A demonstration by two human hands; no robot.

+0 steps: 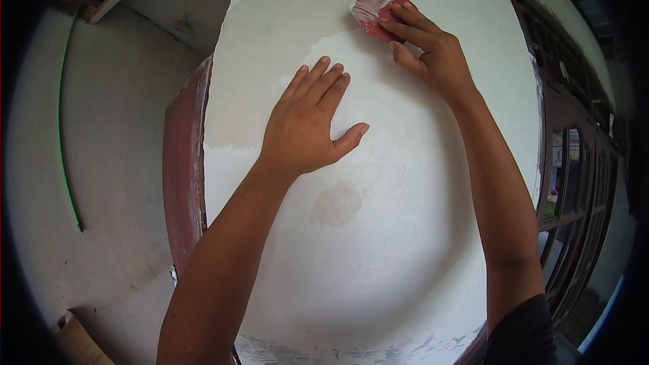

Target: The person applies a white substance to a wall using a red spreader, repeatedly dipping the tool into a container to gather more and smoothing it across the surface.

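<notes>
My right hand (429,51) presses a piece of red sandpaper (372,13) against the upper part of a white panel-like wall surface (399,230). The sandpaper is streaked with white dust, and my fingers lie over its right side, hiding part of it. Lower and to the left, my left hand (307,118) rests flat on the same surface, fingers stretched out, thumb apart, holding nothing. A greyish-beige patch (270,34) with ragged edges spreads over the upper left of the surface. Below my left hand shows a smaller beige spot (338,205).
A dark red wooden edge (182,162) runs along the left side. Beyond it, a green strip (63,122) hangs on a grey wall (115,115). On the right stand dark window frames (574,162) with glass panes. A brown board-like piece (81,343) sits at lower left.
</notes>
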